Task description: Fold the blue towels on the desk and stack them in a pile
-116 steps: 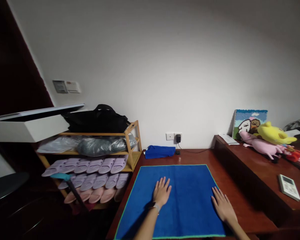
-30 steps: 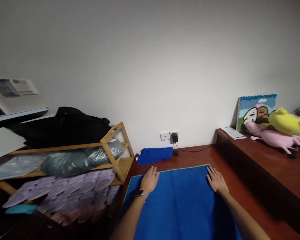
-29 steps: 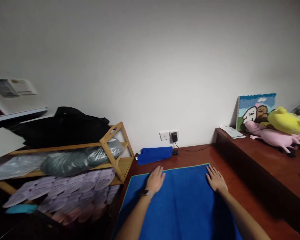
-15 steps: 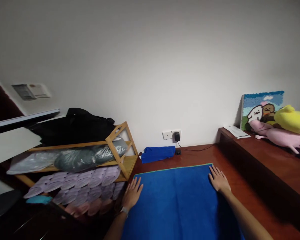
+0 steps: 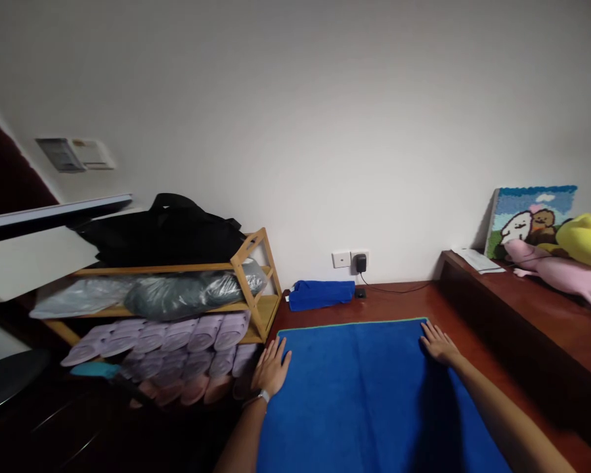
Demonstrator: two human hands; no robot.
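Note:
A blue towel with a green edge lies spread over the reddish-brown wooden surface, a faint crease running down its middle. My left hand, wearing a band at the wrist, rests flat with fingers stretched at the towel's far left corner. At the far right corner my right hand lies with its fingers spread, palm down. Neither hand grips anything. Beyond the towel, against the wall, is a folded blue cloth with a small white tag.
A wooden rack on the left holds a black bag, plastic-wrapped bundles and several lilac slippers. A black plug with a cord sits in the wall socket. On a raised ledge at right lie plush toys and a picture.
The view has shifted, moving the scene rightward in the picture. Both hands stay at the towel's far corners, still flat. The towel looks about the same.

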